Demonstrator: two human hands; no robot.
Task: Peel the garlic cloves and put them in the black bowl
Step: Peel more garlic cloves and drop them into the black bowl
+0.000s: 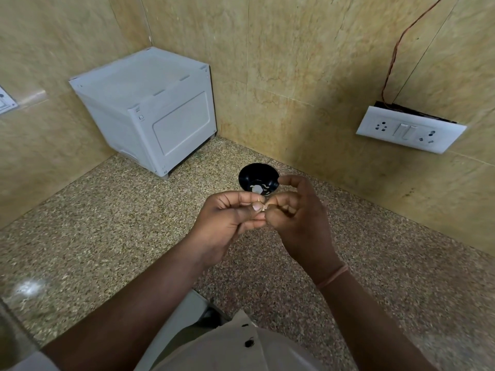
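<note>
Little of the clove (pixel 263 208) shows: only a small pale sliver between the fingertips, just in front of the bowl (pixel 246 177) and above the counter (pixel 107 223). Whether any skin is on it cannot be told. The left hand (pixel 227 220) pinches it with curled fingers and the thumb laid along the top. The right hand (pixel 297 218) meets it from the other side, thumb and bent fingers closed on the same sliver. Its forefinger arches up apart from the rest and covers the bowl's right rim.

The bowl is black and stands on the counter. Pale pieces (pixel 257 188) lie in its bottom, too small to tell whether they are cloves or skins. The near rim is partly hidden behind the fingertips.

Left of and behind the bowl, a white box (pixel 150 108) sits in the corner where the two tiled walls meet. To the right of the bowl, up on the wall, hangs a switch plate (pixel 409 129), tilted off the tile, with a wire (pixel 396 54) running up out of view. Far left of the bowl, another plate (pixel 6 101) is cut off by the edge of the view.

The bowl stands near the right wall. Speckled counter lies open to the left of the bowl and in front of it, under both forearms. The counter's near edge is hidden behind a light shirt (pixel 241 349).
</note>
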